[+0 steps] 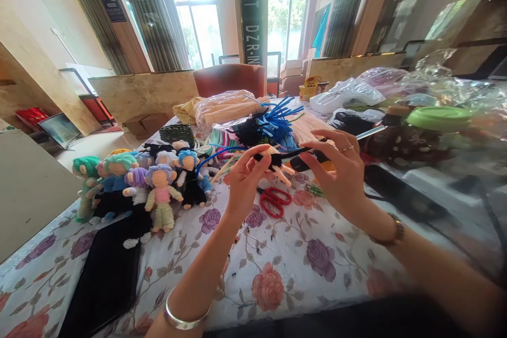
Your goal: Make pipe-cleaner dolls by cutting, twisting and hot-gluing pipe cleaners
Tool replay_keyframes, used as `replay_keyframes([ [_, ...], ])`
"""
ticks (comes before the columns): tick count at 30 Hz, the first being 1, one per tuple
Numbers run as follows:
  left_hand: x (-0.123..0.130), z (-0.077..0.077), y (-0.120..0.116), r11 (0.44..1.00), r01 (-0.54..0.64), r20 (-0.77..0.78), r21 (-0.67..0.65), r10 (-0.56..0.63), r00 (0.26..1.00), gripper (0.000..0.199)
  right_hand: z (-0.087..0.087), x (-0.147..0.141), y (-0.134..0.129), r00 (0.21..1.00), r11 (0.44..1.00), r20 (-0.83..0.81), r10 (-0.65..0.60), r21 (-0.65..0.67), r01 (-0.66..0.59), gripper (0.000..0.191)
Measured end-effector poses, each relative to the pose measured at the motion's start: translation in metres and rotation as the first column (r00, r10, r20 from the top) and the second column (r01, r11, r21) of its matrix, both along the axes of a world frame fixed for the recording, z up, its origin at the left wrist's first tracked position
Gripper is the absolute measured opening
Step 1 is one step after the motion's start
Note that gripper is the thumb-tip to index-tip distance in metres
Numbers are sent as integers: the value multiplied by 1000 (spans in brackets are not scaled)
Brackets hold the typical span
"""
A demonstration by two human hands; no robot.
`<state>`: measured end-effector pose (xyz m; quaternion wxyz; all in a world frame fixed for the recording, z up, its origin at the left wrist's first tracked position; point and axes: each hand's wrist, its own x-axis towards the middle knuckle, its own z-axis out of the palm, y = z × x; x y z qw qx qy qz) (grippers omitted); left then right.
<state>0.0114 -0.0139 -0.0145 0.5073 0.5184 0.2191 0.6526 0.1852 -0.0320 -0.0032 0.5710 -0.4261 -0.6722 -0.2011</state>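
Note:
My left hand (250, 174) pinches a small doll piece (282, 173) with black and peach parts, at the middle of the view above the table. A black fuzzy strand (295, 153) runs from it to my right hand (336, 169), whose thumb and fingers are closed on the strand. A thin pale tool (370, 133) sticks out past the right fingers; how it is held is hidden. Below the hands, red-handled scissors (275, 202) lie on the flowered cloth, their blades partly hidden behind my left hand.
Several finished dolls (160, 190) stand at the left, with a black tablet-like slab (106, 269) in front. Blue and black stems (277, 119) lie behind the hands. At the right are a green-lidded jar (438, 118), plastic bags (348, 94) and a dark phone-like object (400, 190).

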Motion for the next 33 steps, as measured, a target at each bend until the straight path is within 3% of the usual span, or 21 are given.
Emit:
replay_keyframes([
  [3,0,0,-1,1000,-6,-14,27,6,1000,25,2,1,-3,986,992,125,-114,64,107,8],
  [5,0,1,-2,999,-23,-25,43,24,999,23,3,0,-6,971,989,198,-131,96,114,8],
  [11,0,2,-2,992,-43,-64,122,51,997,21,2,-4,-11,947,997,316,58,33,-72,14],
  [17,-2,1,-1,976,4,-78,216,13,997,22,4,-6,-18,941,992,339,8,115,-50,10],
  [26,-7,6,-6,975,152,-35,162,-148,988,18,9,-14,-23,979,982,92,183,38,-187,2],
  [33,-9,5,-5,962,262,44,84,-266,963,22,13,-15,-30,981,974,-70,179,-129,-187,4],
])
